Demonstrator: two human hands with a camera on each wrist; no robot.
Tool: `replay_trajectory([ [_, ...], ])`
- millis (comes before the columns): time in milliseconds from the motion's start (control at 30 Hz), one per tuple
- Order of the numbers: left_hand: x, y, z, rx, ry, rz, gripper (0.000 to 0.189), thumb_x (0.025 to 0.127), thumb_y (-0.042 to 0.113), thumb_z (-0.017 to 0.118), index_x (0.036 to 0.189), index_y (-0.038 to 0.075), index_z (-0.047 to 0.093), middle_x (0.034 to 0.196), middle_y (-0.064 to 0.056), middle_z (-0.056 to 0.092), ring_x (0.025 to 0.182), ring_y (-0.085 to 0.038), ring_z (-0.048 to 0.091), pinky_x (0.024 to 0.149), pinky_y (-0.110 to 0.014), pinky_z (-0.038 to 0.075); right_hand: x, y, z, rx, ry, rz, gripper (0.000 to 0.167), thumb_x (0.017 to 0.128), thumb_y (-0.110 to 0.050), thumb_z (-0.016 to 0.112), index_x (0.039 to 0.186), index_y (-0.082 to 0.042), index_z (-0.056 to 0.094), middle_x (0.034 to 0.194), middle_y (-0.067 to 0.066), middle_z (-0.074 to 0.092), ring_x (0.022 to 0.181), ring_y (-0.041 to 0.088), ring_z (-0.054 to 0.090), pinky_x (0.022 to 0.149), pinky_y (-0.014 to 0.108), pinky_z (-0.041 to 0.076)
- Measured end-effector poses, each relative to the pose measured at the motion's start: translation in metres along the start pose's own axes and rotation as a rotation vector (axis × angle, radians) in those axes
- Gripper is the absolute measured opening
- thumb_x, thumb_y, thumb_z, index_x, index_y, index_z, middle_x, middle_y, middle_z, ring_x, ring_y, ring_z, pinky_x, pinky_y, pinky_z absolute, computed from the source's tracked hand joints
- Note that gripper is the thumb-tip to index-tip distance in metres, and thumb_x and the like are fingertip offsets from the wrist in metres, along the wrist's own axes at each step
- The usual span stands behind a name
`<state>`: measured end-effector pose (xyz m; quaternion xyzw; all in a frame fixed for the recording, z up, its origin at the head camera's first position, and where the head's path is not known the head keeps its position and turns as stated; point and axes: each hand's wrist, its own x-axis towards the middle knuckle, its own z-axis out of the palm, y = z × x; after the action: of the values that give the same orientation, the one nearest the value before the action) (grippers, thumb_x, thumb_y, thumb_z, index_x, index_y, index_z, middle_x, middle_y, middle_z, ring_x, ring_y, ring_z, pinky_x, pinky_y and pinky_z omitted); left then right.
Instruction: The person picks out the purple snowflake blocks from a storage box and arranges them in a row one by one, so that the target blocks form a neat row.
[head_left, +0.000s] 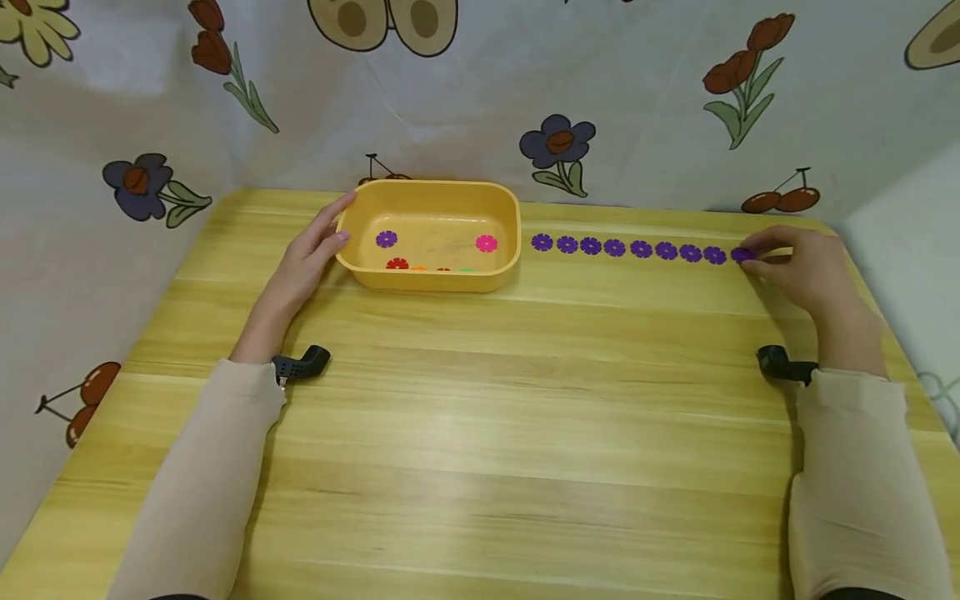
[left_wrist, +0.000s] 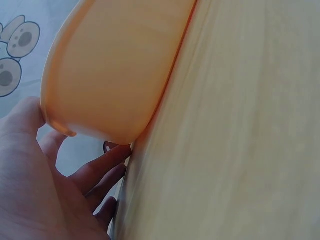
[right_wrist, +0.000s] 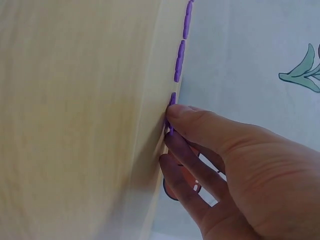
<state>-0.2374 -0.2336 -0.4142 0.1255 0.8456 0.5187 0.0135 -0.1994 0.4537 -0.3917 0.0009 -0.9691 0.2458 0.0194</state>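
At the right end of a row of purple flower-shaped discs (head_left: 641, 249), my right hand (head_left: 806, 271) pinches a purple flower-shaped disc (right_wrist: 172, 97) between thumb and fingers, down at the tabletop. My left hand (head_left: 303, 258) holds the left end of a yellow plastic box (head_left: 427, 282), thumb at its rim. In the left wrist view the other fingers (left_wrist: 102, 167) reach along the box's end near the table. Inside the box lie a purple disc (head_left: 386, 239), a pink disc (head_left: 486, 243) and a red disc (head_left: 397, 263); more coloured pieces are partly hidden by the front wall.
The wooden table (head_left: 480, 417) reaches back to a white cloth (head_left: 450, 108) printed with flowers, cherries and avocados. The row runs from beside the box's right wall towards the table's right side, near the back edge.
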Motion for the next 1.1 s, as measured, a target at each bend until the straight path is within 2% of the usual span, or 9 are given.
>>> replay_trajectory([
  [133, 0.000, 0.000, 0.000, -0.004, -0.001, 0.004, 0.054, 0.112, 0.030, 0.049, 0.164, 0.040, 0.037, 0.172, 0.016, 0.031, 0.155, -0.032, 0.039, 0.129, -0.052, 0.030, 0.000, -0.001, 0.000, 0.003, -0.002, -0.012, 0.028, 0.100, -0.015, 0.073, 0.124, 0.000, 0.073, 0.111, 0.020, 0.075, 0.078, -0.025, 0.049, 0.067, -0.004, 0.040],
  [333, 0.003, -0.002, 0.000, -0.003, -0.005, 0.002, 0.055, 0.112, 0.028, 0.048, 0.164, 0.040, 0.036, 0.172, 0.016, 0.029, 0.155, -0.032, 0.038, 0.129, -0.053, 0.029, -0.001, 0.000, 0.000, 0.007, -0.015, 0.004, 0.028, 0.100, -0.014, 0.073, 0.126, -0.002, 0.073, 0.108, 0.006, 0.075, 0.076, -0.026, 0.050, 0.067, -0.003, 0.041],
  [533, 0.003, -0.003, 0.000, 0.000, -0.005, -0.003, 0.055, 0.112, 0.027, 0.048, 0.165, 0.039, 0.035, 0.173, 0.016, 0.028, 0.156, -0.032, 0.038, 0.129, -0.053, 0.028, -0.001, 0.000, -0.001, 0.023, -0.021, 0.021, 0.031, 0.101, -0.014, 0.071, 0.129, -0.002, 0.071, 0.119, 0.019, 0.071, 0.078, -0.026, 0.049, 0.067, -0.003, 0.042],
  [667, 0.002, -0.002, 0.000, 0.002, -0.006, 0.005, 0.055, 0.113, 0.028, 0.047, 0.165, 0.039, 0.034, 0.173, 0.016, 0.029, 0.155, -0.032, 0.039, 0.129, -0.053, 0.030, -0.002, -0.005, -0.002, 0.048, 0.015, 0.012, 0.033, 0.100, -0.016, 0.072, 0.130, -0.001, 0.070, 0.122, 0.009, 0.068, 0.077, -0.029, 0.049, 0.066, -0.002, 0.043],
  [733, 0.002, -0.001, 0.000, -0.003, -0.008, 0.016, 0.055, 0.113, 0.027, 0.047, 0.165, 0.038, 0.035, 0.173, 0.015, 0.029, 0.155, -0.032, 0.040, 0.128, -0.052, 0.031, -0.002, -0.009, -0.003, 0.048, 0.030, 0.004, 0.036, 0.100, -0.019, 0.073, 0.131, -0.002, 0.070, 0.123, 0.002, 0.066, 0.077, -0.031, 0.048, 0.066, -0.001, 0.044],
  [800, 0.002, 0.000, -0.001, -0.007, -0.010, 0.027, 0.055, 0.113, 0.027, 0.048, 0.165, 0.038, 0.036, 0.172, 0.015, 0.029, 0.154, -0.031, 0.040, 0.128, -0.051, 0.031, -0.001, -0.017, -0.004, 0.042, 0.030, -0.008, 0.037, 0.100, -0.024, 0.073, 0.132, -0.004, 0.070, 0.128, 0.001, 0.065, 0.078, -0.032, 0.047, 0.065, 0.000, 0.044],
  [967, 0.003, -0.001, -0.001, -0.025, -0.019, 0.032, 0.056, 0.113, 0.024, 0.047, 0.165, 0.036, 0.035, 0.173, 0.014, 0.029, 0.154, -0.033, 0.041, 0.128, -0.049, 0.031, 0.002, -0.045, -0.004, 0.048, -0.001, -0.048, 0.037, 0.102, -0.026, 0.070, 0.133, -0.005, 0.069, 0.141, 0.015, 0.060, 0.084, -0.029, 0.045, 0.066, 0.000, 0.045],
  [1067, 0.003, -0.002, -0.002, -0.026, -0.019, 0.023, 0.056, 0.113, 0.025, 0.047, 0.166, 0.036, 0.034, 0.173, 0.013, 0.029, 0.153, -0.034, 0.041, 0.128, -0.050, 0.031, 0.007, -0.064, -0.001, 0.043, -0.009, -0.078, 0.037, 0.103, -0.028, 0.069, 0.133, -0.006, 0.070, 0.139, 0.019, 0.063, 0.091, -0.020, 0.049, 0.069, -0.001, 0.044],
  [1100, 0.002, -0.002, -0.002, -0.025, -0.018, 0.023, 0.056, 0.113, 0.025, 0.047, 0.166, 0.036, 0.034, 0.173, 0.014, 0.029, 0.153, -0.034, 0.041, 0.128, -0.050, 0.031, 0.008, -0.070, 0.000, 0.039, -0.006, -0.091, 0.037, 0.103, -0.028, 0.069, 0.132, -0.005, 0.071, 0.137, 0.020, 0.065, 0.094, -0.014, 0.055, 0.069, -0.001, 0.043],
])
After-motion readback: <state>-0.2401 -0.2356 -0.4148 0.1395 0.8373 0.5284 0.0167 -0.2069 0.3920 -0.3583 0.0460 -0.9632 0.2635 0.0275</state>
